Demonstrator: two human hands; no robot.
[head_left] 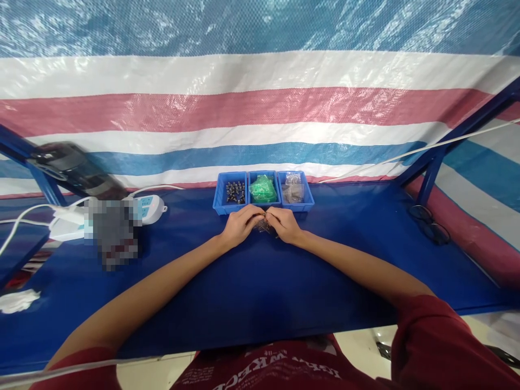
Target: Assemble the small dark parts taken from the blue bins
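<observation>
My left hand (240, 225) and my right hand (285, 225) meet at the middle of the blue table, fingertips pinched close together. Between them is a small clear plastic bag (264, 225) with dark bits inside, its top edge at both sets of fingers. Just behind the hands stand three blue bins side by side. Small dark metal parts (235, 192) lie in the left bin (217, 199), a green item in clear plastic (263, 189) fills the middle one, and clear plastic bags (293, 189) are in the right bin (309, 199).
On the left are white power strips (151, 209) with cables, a blurred-out dark object (116, 233), a dark bottle (83, 170) and white tissue (18, 301). Black-framed glasses (429, 224) lie far right. A striped sheet (260, 108) hangs behind the blue table (260, 292).
</observation>
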